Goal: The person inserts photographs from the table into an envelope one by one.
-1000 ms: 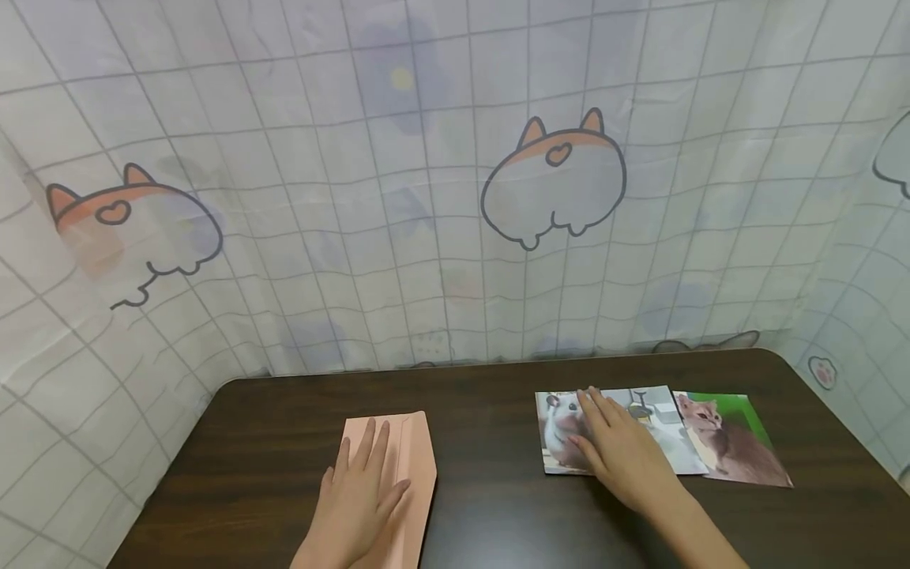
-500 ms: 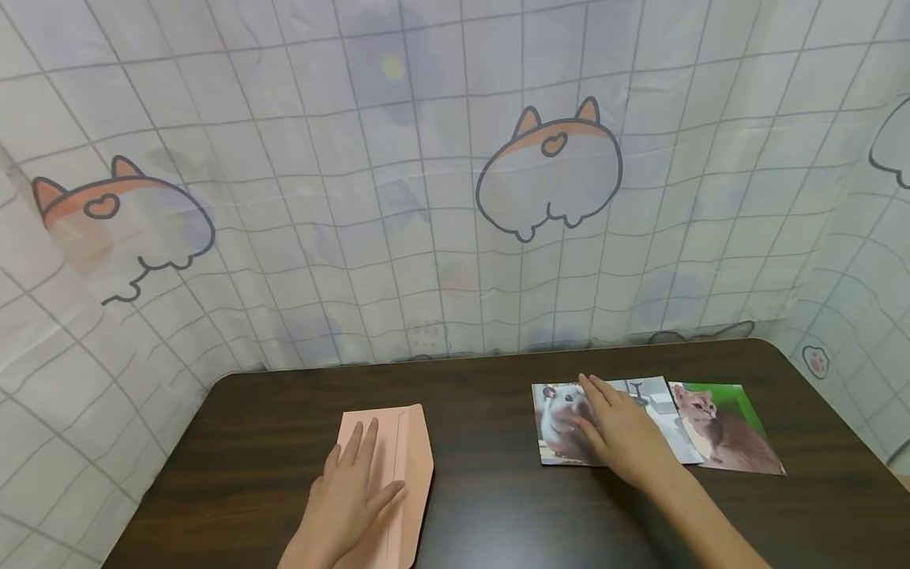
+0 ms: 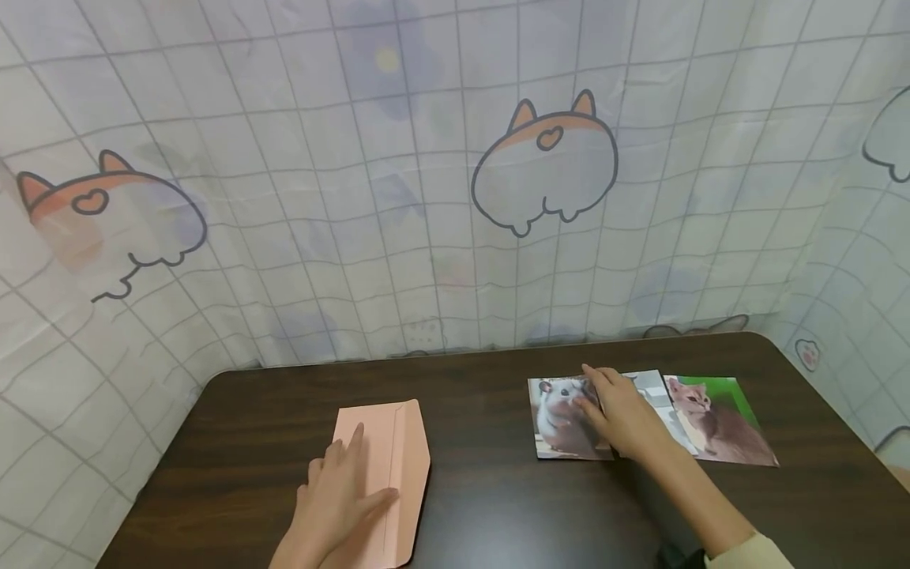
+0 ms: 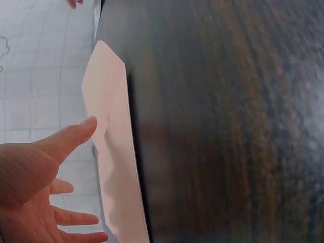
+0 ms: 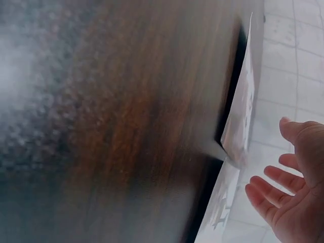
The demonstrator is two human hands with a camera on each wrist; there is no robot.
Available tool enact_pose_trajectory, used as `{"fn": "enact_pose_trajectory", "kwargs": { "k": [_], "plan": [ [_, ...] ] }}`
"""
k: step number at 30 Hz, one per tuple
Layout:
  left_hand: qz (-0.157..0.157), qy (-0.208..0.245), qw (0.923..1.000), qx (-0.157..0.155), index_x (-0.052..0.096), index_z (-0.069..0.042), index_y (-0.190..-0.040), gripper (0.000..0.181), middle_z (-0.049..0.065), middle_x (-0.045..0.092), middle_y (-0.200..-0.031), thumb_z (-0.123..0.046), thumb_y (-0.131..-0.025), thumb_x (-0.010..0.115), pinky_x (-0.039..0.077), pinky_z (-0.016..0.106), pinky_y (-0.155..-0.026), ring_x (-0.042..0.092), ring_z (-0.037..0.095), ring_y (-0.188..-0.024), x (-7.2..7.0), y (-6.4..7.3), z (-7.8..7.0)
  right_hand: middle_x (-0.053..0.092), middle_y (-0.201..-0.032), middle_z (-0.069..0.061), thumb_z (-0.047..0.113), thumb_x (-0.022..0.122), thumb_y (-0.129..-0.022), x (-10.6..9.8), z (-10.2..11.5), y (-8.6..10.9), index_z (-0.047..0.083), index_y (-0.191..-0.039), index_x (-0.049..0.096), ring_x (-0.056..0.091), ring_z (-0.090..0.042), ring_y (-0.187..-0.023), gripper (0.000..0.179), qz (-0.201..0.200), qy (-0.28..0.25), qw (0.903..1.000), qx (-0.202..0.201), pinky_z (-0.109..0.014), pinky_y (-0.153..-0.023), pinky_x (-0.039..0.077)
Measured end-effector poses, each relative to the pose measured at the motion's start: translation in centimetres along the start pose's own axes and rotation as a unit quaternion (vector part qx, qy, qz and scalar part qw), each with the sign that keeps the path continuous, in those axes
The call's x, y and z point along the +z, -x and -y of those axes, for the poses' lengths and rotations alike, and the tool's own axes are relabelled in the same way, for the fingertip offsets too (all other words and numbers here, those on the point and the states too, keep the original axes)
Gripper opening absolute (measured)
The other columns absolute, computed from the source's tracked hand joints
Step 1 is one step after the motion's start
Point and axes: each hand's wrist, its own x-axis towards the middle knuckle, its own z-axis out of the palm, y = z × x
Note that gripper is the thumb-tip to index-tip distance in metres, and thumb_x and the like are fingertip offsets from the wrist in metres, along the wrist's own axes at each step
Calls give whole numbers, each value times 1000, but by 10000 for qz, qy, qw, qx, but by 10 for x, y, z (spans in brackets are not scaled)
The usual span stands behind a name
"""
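left hand point(image 3: 329, 498), fingers spread, over a pink envelope point(image 3: 412, 474); right hand point(image 3: 627, 415), fingers loosely spread, over animal photos point(image 3: 562, 431) on the dark desk point(image 3: 490, 506)

The head view faces forward and down from above the table point(image 3: 483, 442), while low, close, sideways-turned left and right wrist views share its envelope point(image 3: 387, 450) and picture cards point(image 3: 562, 431) respectively
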Motion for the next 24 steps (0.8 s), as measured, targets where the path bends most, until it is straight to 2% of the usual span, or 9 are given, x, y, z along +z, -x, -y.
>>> {"fn": "enact_pose_trajectory", "kwargs": {
  "k": [5,10,18,24],
  "plan": [
    [38,23,10000,-72,39,-3,-160,104,31,54,-135,-50,-81,87,50,69,-78,52,54,-114,1,2,5,56,-137,-37,16,70,-101,2,-6,-8,-14,-145,51,56,-56,-126,56,85,-248,9994,244,-66,-102,47],
    [-9,-7,10000,-95,43,-2,-158,103,32,54,-128,-52,-80,88,50,68,-77,52,54,-112,4,2,7,58,-130,-37,15,71,-101,3,-14,-15,-16,-140,53,59,-55,-119,53,68,-392,9986,344,-65,-98,49],
    [-92,25,9994,-322,46,0,-154,104,37,50,-122,-54,-77,89,48,67,-77,50,53,-109,9,5,6,60,-117,-32,15,73,-99,5,-19,-22,-17,-132,58,63,-46,-105,49,59,-590,9968,528,-60,-89,52],
    [-177,109,9984,-530,45,2,-154,112,39,47,-121,-57,-70,92,47,66,-78,47,55,-111,10,7,4,61,-110,-30,14,73,-99,6,-21,-25,-16,-130,60,63,-38,-91,45,179,-740,9947,691,-53,-79,53]
  ]
}}
